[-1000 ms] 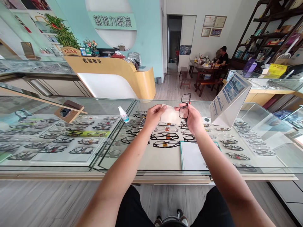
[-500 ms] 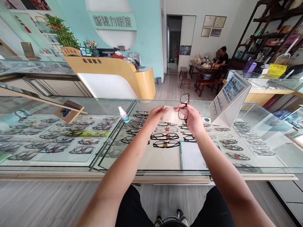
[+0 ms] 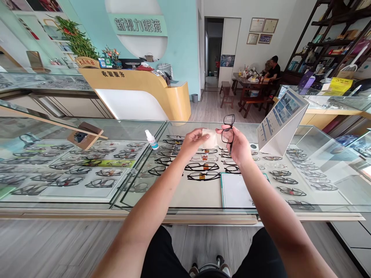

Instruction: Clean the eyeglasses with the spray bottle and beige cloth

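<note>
My right hand [image 3: 241, 146] is closed on a pair of black-framed eyeglasses [image 3: 228, 135], held up on end above the glass counter. Between the thumb and fingers of my left hand [image 3: 193, 141] is a pale cloth [image 3: 210, 139], just left of the glasses. The cloth's right edge comes close to the lower lens; whether they touch I cannot tell. Below both hands, rows of dark-framed glasses [image 3: 202, 166] lie inside the display case. A small white spray bottle [image 3: 151, 140] with a blue-banded label stands on the counter left of my hands.
On the counter's right stands a tilted sign board [image 3: 282, 121]. A white sheet [image 3: 237, 191] lies near the front edge. To the left is a wooden block-like holder [image 3: 85, 136]. Across the room a person [image 3: 273, 68] sits at a table, beyond a yellow reception desk [image 3: 176, 102].
The eyeglasses have turned slightly and shifted a little right in my right hand. My left hand has moved slightly right with the cloth, which looks more bunched.
</note>
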The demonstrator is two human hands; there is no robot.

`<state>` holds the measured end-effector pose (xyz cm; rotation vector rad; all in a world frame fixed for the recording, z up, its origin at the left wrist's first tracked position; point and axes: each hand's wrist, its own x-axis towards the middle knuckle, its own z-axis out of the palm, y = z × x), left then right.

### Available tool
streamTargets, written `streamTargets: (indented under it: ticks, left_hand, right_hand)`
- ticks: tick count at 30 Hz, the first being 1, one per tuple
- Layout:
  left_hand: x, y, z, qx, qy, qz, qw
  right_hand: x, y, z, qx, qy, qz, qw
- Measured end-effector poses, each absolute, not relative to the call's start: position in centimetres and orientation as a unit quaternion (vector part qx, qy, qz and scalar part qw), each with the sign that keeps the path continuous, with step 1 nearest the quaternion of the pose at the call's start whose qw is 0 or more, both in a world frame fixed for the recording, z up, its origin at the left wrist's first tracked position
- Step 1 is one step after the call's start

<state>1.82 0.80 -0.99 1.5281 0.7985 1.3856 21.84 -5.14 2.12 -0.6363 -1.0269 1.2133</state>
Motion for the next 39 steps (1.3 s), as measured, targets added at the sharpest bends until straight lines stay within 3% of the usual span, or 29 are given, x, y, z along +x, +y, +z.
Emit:
streamTargets:
  ticks: [10, 19, 28, 39]
  left_hand:
    - [1.3, 0.7, -0.6, 0.611, 0.356, 0.564, 0.426]
    - [1.5, 0.9, -0.3, 0.533, 0.339, 0.569, 0.526]
    - [1.5, 1.3, -0.3, 0.489, 0.321, 0.587, 0.56]
    - [0.4, 1.3, -0.4, 0.596, 0.327, 0.607, 0.411]
  right_hand:
    - [21.8, -5.1, 2.1, -0.276, -0.495, 0.508, 0.649]
    - [21.9, -5.3, 2.3, -0.286, -0.502, 0.495, 0.649]
    - [21.7, -5.4, 2.2, -0.284, -0.504, 0.511, 0.636]
    - [22.2, -4.8, 1.1, -0.29, -0.541, 0.496, 0.614]
